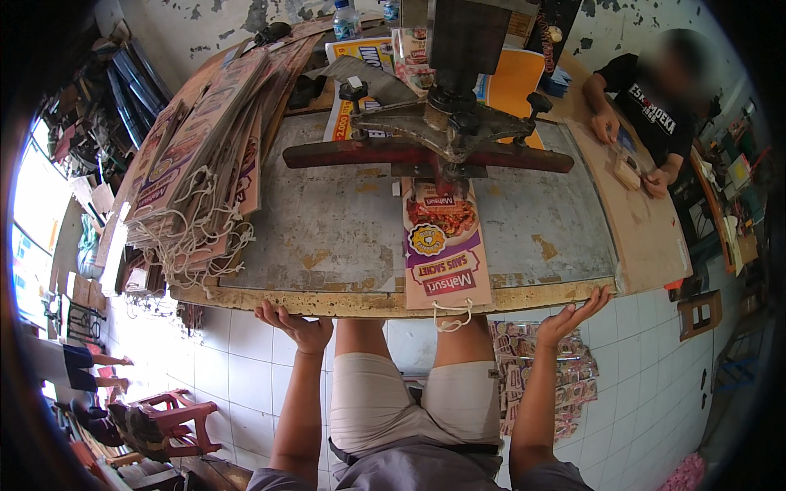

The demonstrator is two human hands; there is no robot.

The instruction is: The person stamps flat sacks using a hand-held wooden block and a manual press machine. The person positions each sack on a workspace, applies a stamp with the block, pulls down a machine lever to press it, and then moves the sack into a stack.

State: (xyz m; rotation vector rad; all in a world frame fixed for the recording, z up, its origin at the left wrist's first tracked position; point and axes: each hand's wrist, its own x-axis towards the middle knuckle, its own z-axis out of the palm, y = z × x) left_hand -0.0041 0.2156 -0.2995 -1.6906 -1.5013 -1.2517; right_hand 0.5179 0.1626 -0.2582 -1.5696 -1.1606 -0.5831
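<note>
My left hand (pixel 296 326) rests against the front edge of the worktable (pixel 327 301), its fingers apart and nothing in it. Farther right, my right hand (pixel 578 314) touches the same edge with fingers stretched out. Between them a long printed card (pixel 446 254) with a looped white cord (pixel 453 316) lies on the grey tabletop, its near end reaching over the edge. Its far end sits beneath a press (pixel 450 131) with a wide dark red bar (pixel 524 158); the bar hides that end. Neither hand touches the card.
A tall stack of corded printed cards (pixel 184 180) covers the table's left side. Posters (pixel 512 78) and a water bottle (pixel 346 20) stand behind the press. At right a person (pixel 655 106) handles a small wooden piece (pixel 627 172). Printed sachet strips (pixel 548 376) and a red stool (pixel 176 417) are below.
</note>
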